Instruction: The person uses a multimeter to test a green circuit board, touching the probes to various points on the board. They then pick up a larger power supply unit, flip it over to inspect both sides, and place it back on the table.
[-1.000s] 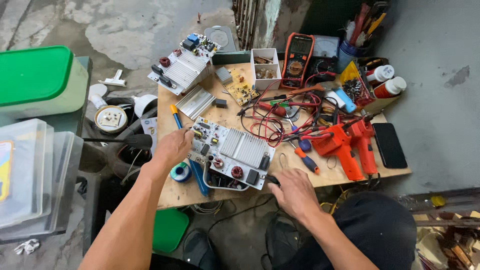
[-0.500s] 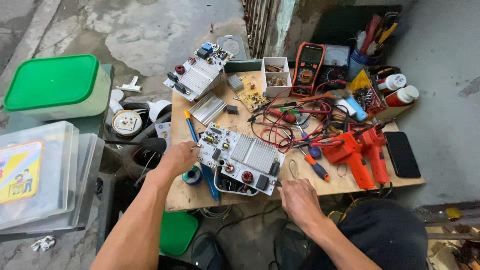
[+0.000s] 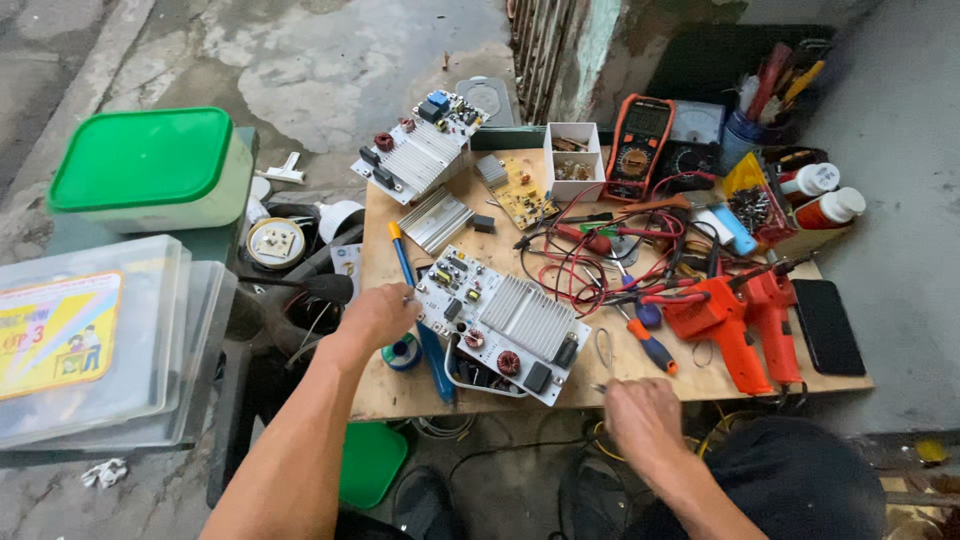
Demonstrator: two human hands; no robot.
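The fingers of the left hand [image 3: 378,315] curl round the left corner of a white circuit board [image 3: 503,322], gripping its edge; the board lies near the middle of the near half of a small wooden table [image 3: 385,395], its finned metal heat sink facing up and its near end jutting a little over the table's near edge. The right hand [image 3: 642,415] rests at the near edge of the table, just right of the board's near corner, its fingers bent downward; whether they pinch anything I cannot tell, since the back of the hand hides them. Just beside the left hand, on its near side, sits a small spool of solder [image 3: 402,352], and a blue-handled tool [image 3: 422,320] runs from far to near past the board's left side. To the right of the board lie a screwdriver [image 3: 648,343] with an orange and blue handle and two orange soldering guns [image 3: 745,320] side by side, with a black phone [image 3: 828,326] at the table's right edge. Farther back a tangle of red and black leads [image 3: 600,250] spreads toward an orange multimeter [image 3: 640,147]. A second circuit board [image 3: 420,145] lies at the far left corner. Off the table to the left stands a green-lidded tub [image 3: 145,160].
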